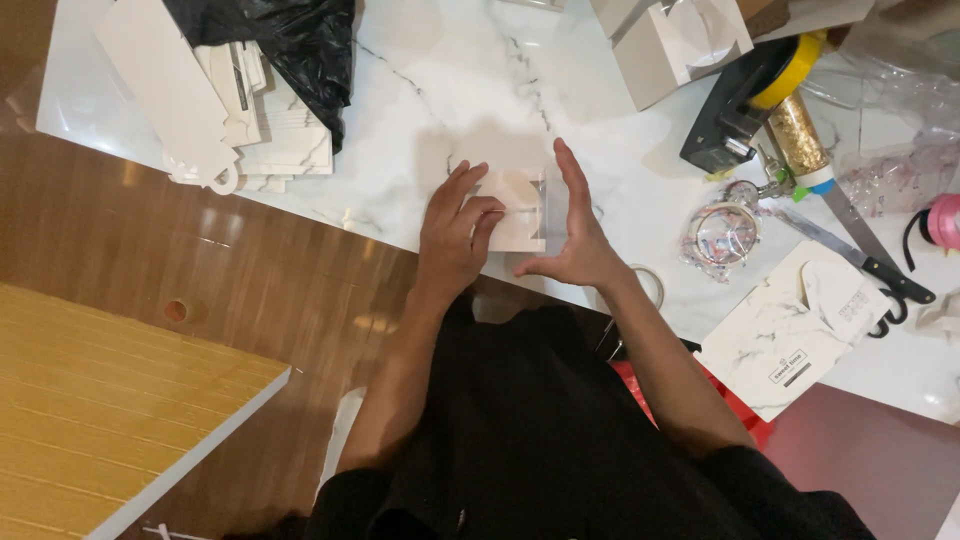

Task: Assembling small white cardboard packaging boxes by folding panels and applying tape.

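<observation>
A small white paper box (518, 205) with a clear window panel lies on the white marble tabletop (430, 90), near its front edge. My left hand (455, 235) presses flat on the box's left part, fingers bent over it. My right hand (578, 232) stands on edge against the box's right side, fingers straight and thumb stretched toward the left hand.
A stack of flat white box blanks (225, 110) lies at the far left beside a black plastic bag (290, 35). A folded white box (680, 40), a tape dispenser (745, 95), a gold glitter tube (800, 135), scissors (865, 260), tape rolls (722, 232) and a marbled card (790, 330) lie right.
</observation>
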